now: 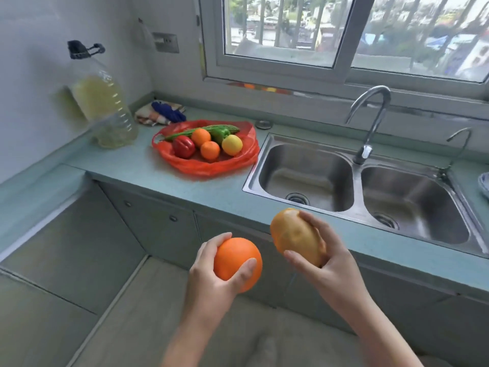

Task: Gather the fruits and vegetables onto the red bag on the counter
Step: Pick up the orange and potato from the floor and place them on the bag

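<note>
Left hand (205,270) is wrapped round an orange (237,263), right hand (329,263) grips a potato (296,235) with thumb underneath and fingers over the far side. Both are held in the air, short of the counter edge. The red bag (209,166) is well ahead and left of the left hand.

The catch is that the bag lies flat with no real walls and it's already pretty full. It holds a red pepper (184,146), two small oranges (210,150), a lemon (232,144), a green pepper (219,133) and a long green veg (227,127) at the back. Drop a round orange in and I'd guess something rolls off, maybe into the sink (254,165) just ahead of the right hand. Its two basins show only drains.
</note>
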Demonstrator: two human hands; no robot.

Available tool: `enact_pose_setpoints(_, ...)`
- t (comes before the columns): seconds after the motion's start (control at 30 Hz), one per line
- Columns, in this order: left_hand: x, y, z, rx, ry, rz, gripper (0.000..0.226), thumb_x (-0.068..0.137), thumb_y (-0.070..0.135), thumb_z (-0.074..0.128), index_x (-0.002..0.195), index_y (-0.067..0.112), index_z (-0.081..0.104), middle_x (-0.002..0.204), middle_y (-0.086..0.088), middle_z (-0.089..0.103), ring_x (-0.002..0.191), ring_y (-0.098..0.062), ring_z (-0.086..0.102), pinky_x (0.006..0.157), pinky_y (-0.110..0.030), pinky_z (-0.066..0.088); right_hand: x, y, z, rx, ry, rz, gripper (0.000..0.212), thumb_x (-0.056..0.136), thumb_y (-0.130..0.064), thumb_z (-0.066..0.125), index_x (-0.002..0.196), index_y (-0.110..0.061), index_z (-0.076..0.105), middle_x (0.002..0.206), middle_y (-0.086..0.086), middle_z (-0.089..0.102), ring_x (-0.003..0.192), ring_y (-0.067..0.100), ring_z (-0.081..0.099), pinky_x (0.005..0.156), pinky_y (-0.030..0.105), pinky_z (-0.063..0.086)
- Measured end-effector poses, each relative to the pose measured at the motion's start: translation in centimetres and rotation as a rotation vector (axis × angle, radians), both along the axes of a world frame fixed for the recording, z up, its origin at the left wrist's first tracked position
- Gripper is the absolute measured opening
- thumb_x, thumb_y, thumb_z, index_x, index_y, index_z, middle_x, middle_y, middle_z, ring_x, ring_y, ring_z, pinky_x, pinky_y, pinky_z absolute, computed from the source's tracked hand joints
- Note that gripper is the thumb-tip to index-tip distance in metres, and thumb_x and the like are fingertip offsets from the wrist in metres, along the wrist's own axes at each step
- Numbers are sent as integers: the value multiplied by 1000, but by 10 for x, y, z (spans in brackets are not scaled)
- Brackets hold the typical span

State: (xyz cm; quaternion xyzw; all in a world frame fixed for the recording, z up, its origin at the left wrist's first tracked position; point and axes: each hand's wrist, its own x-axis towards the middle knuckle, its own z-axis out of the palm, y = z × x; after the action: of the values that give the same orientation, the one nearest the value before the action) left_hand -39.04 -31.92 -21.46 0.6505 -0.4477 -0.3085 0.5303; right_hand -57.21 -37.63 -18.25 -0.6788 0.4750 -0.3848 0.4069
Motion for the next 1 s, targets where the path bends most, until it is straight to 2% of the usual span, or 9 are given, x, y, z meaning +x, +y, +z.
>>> enact_pose_setpoints(0.23, 54, -89, -9, 39, -65, 104, 51, 57, 62, 72, 100, 49, 50, 109, 21, 52, 93, 12, 51, 66, 0, 39, 61, -109, -16, 6, -14, 93, 60, 63, -37, 70, 115, -53, 45, 118, -18, 51, 104, -6, 50, 81, 10, 42)
enact_pose_setpoints(0.33, 74, -139, 2, 75, -129, 79, 56, 50, 68, 61, 101, 50, 48, 112, 22, 50, 96, 9, 51, 69, -1, 39, 80, -160, -15, -5, -30, 98, 61, 67, -31, 75, 118, -48, 46, 117, -14, 52, 102, -5, 49, 79, 6, 40)
enact_pose_setpoints(0.43, 92, -186, 16, 80, -187, 47, 58, 53, 66, 63, 106, 50, 45, 113, 25, 46, 99, 10, 48, 70, -1, 38, 94, -205, -14, 3, -37, 119, 62, 72, -21, 76, 122, -42, 46, 116, -17, 49, 100, -5, 49, 77, 5, 40)
enact_pose_setpoints(0.6, 111, -231, 14, 68, -189, 109, 56, 53, 68, 59, 105, 52, 44, 113, 26, 46, 100, 3, 51, 69, -7, 41, 112, -257, -20, 33, -18, 130, 62, 73, -23, 75, 124, -40, 44, 116, -13, 48, 101, 2, 51, 77, 18, 44)
enact_pose_setpoints(0.77, 129, -251, -2, 123, -177, 130, 56, 51, 70, 58, 103, 53, 44, 113, 27, 45, 98, 5, 50, 65, -4, 41, 128, -285, -33, 71, -15, 139, 61, 73, -22, 74, 117, -50, 41, 116, -15, 46, 103, 4, 50, 79, 24, 47)
enact_pose_setpoints(0.8, 134, -257, -5, 127, -180, 130, 56, 51, 70, 58, 103, 53, 43, 113, 27, 44, 99, 6, 50, 66, -4, 41, 132, -290, -36, 71, -7, 133, 62, 73, -22, 74, 117, -49, 41, 116, -14, 46, 103, 5, 50, 80, 24, 48)
enact_pose_setpoints(0.9, 150, -279, -10, 122, -197, 122, 57, 53, 69, 58, 105, 53, 42, 114, 25, 45, 99, 4, 50, 66, -5, 41, 143, -307, -45, 82, 13, 106, 62, 73, -19, 75, 122, -41, 44, 118, -6, 47, 101, 6, 50, 67, 7, 45)
enact_pose_setpoints(0.93, 156, -287, -12, 114, -204, 116, 57, 54, 69, 58, 106, 52, 42, 114, 25, 45, 99, 4, 50, 66, -4, 41, 147, -313, -47, 83, 21, 102, 63, 73, -19, 75, 123, -39, 44, 119, -5, 47, 102, 6, 50, 67, 6, 44)
enact_pose_setpoints(1.0, 169, -305, -16, 97, -219, 99, 57, 56, 68, 60, 107, 51, 41, 115, 25, 43, 99, 6, 49, 67, -4, 42, 157, -327, -51, 69, 39, 88, 64, 71, -23, 77, 124, -39, 43, 120, -6, 47, 106, 9, 49, 78, 13, 42)
